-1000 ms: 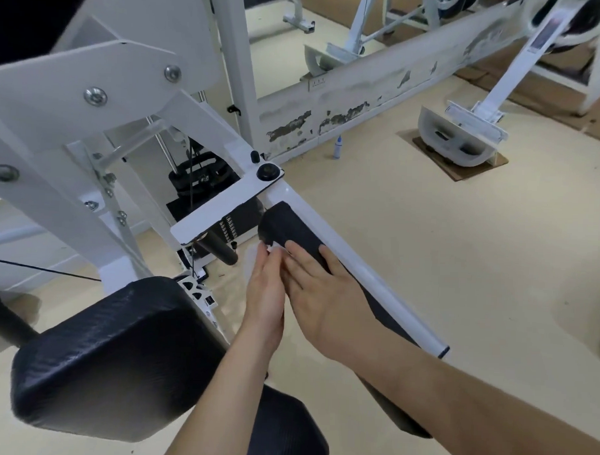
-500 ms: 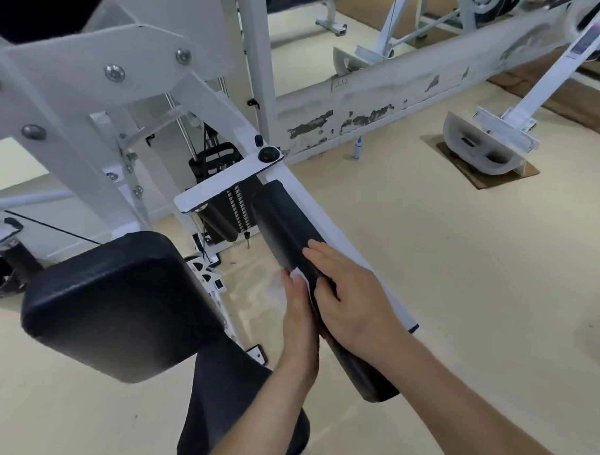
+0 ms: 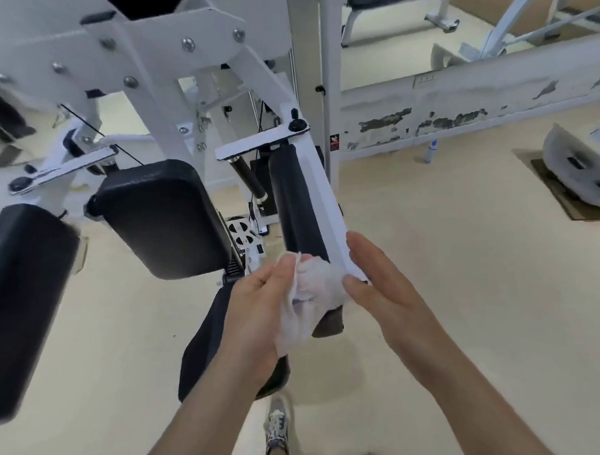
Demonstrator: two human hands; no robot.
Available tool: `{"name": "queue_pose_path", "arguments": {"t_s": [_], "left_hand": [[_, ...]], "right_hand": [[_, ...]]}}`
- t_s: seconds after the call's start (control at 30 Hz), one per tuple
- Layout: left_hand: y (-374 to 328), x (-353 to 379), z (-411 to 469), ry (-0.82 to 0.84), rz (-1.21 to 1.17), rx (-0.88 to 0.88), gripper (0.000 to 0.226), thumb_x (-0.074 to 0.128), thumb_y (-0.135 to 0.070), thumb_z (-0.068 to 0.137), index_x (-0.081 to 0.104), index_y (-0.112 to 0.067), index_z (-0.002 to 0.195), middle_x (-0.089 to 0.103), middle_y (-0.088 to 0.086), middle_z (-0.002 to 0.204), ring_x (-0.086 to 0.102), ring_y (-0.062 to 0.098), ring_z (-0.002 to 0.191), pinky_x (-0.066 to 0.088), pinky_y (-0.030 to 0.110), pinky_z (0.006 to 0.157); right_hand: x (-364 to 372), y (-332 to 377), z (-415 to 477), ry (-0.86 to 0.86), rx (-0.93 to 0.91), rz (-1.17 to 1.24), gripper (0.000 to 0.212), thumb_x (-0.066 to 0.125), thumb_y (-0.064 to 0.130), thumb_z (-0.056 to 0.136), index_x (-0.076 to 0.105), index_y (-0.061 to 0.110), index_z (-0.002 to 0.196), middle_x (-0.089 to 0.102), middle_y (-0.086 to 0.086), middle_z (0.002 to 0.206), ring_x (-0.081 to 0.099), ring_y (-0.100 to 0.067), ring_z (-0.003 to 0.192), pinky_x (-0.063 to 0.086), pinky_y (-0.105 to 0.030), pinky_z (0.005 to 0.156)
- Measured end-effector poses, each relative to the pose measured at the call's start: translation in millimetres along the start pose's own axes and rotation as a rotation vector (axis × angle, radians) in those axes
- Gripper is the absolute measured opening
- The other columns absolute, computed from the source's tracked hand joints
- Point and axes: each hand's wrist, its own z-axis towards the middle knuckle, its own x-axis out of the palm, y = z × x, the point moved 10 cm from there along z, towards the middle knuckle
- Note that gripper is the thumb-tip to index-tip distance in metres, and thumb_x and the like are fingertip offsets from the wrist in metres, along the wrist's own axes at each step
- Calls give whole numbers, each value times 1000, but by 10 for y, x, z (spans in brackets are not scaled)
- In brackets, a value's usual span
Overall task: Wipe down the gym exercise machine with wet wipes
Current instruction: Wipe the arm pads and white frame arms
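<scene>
We see the left hand [image 3: 261, 307] curled round a crumpled white wet wipe [image 3: 310, 292], fingers and thumb bunching it and pressing it against the lower end of the long black arm pad [image 3: 297, 207] of the white exercise machine [image 3: 155, 48]. The wipe covers most of that lower end; only a dark corner of the pad shows beneath it. The right hand [image 3: 388, 291] holds nothing: its fingers lie straight and close together along the outer side of the white bar [image 3: 326, 201] that carries the pad, right at the bar's lower tip, with the thumb at the edge of the wipe. The two hands sit just beside each other, one on either side of the bar end, with the wipe between them.

The bar runs up and away to a flat white bracket [image 3: 257, 142] topped by a black knob [image 3: 297, 125]. Left of the arm pad we find a tilted black back pad [image 3: 163, 219], and further left a second large black pad [image 3: 20, 306] at the picture's edge. Below the hands lies the dark seat [image 3: 199, 353].

On the pale floor [image 3: 459, 301] we make out a shoe [image 3: 278, 427] near the lower edge. Along the far wall [image 3: 449, 106] the paint is peeling, and a small bottle [image 3: 430, 153] stands at its foot. At the right edge another machine's white foot [image 3: 579, 165] rests on a brown mat [image 3: 558, 188]
</scene>
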Motion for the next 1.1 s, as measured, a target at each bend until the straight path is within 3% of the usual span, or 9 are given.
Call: {"name": "queue_pose_path", "arguments": {"t_s": [0.07, 0.17, 0.43, 0.57, 0.73, 0.83, 0.9, 1.0, 1.1], "left_hand": [[-45, 256, -84, 93, 104, 6, 34, 57, -32, 94, 72, -3, 106, 73, 18, 104, 70, 31, 99, 56, 39, 86], [-137, 438, -126, 87, 304, 111, 26, 57, -31, 97, 75, -13, 97, 75, 9, 95, 71, 24, 90, 58, 37, 78], [-216, 429, 33, -39, 927, 288, 16, 73, -19, 85, 67, -32, 90, 60, 0, 65, 52, 5, 56, 49, 21, 60], [-433, 663, 287, -140, 1319, 514, 5, 59, -32, 93, 55, -32, 96, 59, -7, 65, 58, 9, 64, 53, 31, 67], [-415, 583, 625, -101, 1395, 564, 14, 54, -41, 94, 54, -29, 86, 57, -8, 65, 56, 10, 66, 49, 32, 64], [-454, 421, 689, -18, 1236, 646, 16, 53, -31, 95, 67, -25, 90, 58, -10, 84, 54, 5, 78, 41, 20, 72], [-477, 328, 788, -18, 1264, 691, 19, 57, -27, 94, 70, -21, 108, 56, -6, 105, 52, 9, 96, 42, 20, 84], [-380, 303, 1024, 46, 1307, 606, 38, 56, -27, 96, 57, -21, 133, 40, 0, 144, 37, 17, 133, 29, 23, 104], [-323, 367, 1222, 113, 1258, 539, 52, 51, -30, 99, 38, -20, 148, 15, -1, 161, 12, 14, 148, 11, 21, 113]], "right_hand": [[-13, 61, -38, 131, -8, 58, 53, 65, 54, 87, 48, 48, 137, 54, 23, 137, 50, 9, 124, 41, -22, 105], [-219, 51, -28, 99, 7, 60, 25, 65, 22, 94, 67, 17, 119, 73, -6, 110, 68, -19, 104, 55, -33, 90], [-720, -233, 238, -277, 106, 11, 17, 70, 4, 82, 65, 17, 91, 64, -6, 86, 61, -19, 71, 47, -26, 59], [-757, -35, 641, -434, 17, -175, 25, 59, 5, 84, 65, 20, 104, 61, 4, 100, 59, -18, 93, 42, -23, 74], [-129, 20, 629, -135, -254, -780, 31, 38, 17, 103, 58, 10, 125, 54, -2, 126, 42, -18, 125, 27, -15, 95], [77, -192, 598, -61, -203, -931, 43, 11, 34, 100, 51, 17, 99, 51, 4, 104, 50, -21, 115, 33, -27, 96], [74, -247, 676, -35, -167, -1041, 60, -1, 37, 92, 53, 17, 111, 52, 5, 116, 45, -14, 123, 30, -33, 110], [4, -396, 1045, 51, -99, -1203, 49, 22, 34, 102, 36, 16, 145, 23, 4, 158, 11, -13, 149, 16, -44, 120], [27, -412, 1558, 91, -123, -1285, 60, 36, 34, 104, 12, 19, 156, -9, 9, 164, -15, -13, 150, 6, -52, 120]]}}
